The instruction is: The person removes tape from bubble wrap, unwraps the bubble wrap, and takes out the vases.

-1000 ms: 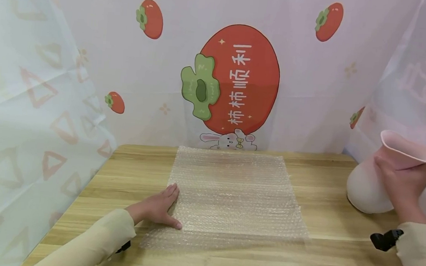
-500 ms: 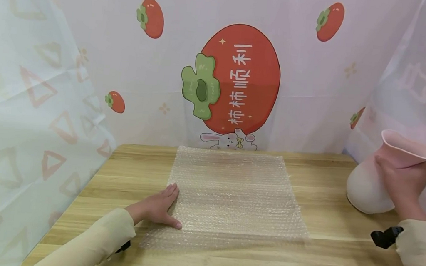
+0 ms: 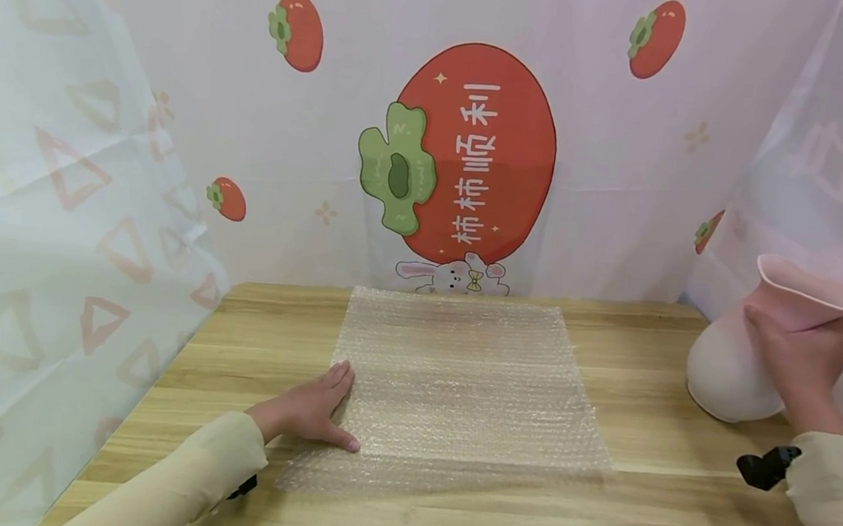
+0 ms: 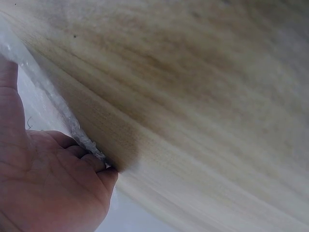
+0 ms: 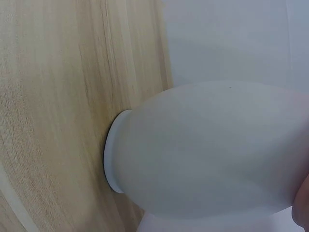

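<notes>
A sheet of clear bubble wrap (image 3: 457,381) lies flat across the middle of the wooden table. My left hand (image 3: 313,407) rests on its left edge, fingers straight and thumb spread; the left wrist view has the palm beside the wrap's edge (image 4: 63,106). At the table's right side stands a vase (image 3: 733,370), white below and pink toward its flared, wavy mouth. My right hand (image 3: 804,359) grips it round the neck. In the right wrist view the vase's round body (image 5: 207,150) and its foot ring show against the wood, with a bit of finger at the right edge.
The light wood table (image 3: 252,332) ends at a back edge against a white hanging cloth (image 3: 312,139) printed with red persimmons. More cloth hangs down on the left and right sides, the right one close behind the vase. Black wrist cameras stick out below both sleeves.
</notes>
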{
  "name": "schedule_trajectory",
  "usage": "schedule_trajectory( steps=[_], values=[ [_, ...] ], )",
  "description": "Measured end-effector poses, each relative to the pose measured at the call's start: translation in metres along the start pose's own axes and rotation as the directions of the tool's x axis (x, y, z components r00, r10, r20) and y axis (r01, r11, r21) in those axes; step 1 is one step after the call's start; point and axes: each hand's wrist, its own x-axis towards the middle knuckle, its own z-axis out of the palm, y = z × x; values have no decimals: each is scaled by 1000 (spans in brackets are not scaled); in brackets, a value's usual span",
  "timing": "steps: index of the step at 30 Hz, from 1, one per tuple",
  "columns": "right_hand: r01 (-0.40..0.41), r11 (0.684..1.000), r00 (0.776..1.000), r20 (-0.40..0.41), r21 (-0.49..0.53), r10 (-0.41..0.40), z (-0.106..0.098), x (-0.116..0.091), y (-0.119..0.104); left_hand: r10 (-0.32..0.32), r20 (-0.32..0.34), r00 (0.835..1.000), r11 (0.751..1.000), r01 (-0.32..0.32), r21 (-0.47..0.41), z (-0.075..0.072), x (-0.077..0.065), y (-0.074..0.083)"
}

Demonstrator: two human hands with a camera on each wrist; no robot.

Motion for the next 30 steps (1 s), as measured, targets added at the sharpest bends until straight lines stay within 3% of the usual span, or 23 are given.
schedule_trajectory(
  steps=[6, 12, 18, 22, 30],
  values=[
    [-37, 999, 999, 23, 9, 37, 0, 2, 2, 0, -6, 1000, 1000, 0, 6, -1, -3, 1],
    [-5, 999, 1000, 28, -34, 6, 0, -1, 4, 8, -19, 1000, 1000, -8, -4, 0, -7, 3],
    [4, 1000, 1000, 4, -8, -4, 0, -5, -1, 8, -38, 999, 1000, -7, 14, 1, -6, 3],
    [-33, 999, 999, -21, 37, 34, -3, -14, -2, 12, -43, 999, 999, -10, 35, -1, -6, 5],
    [7, 976, 990, -138, 217, 24, -2, -38, -12, 18, -62, 998, 999, -15, 37, -3, -5, 4]
  ],
)
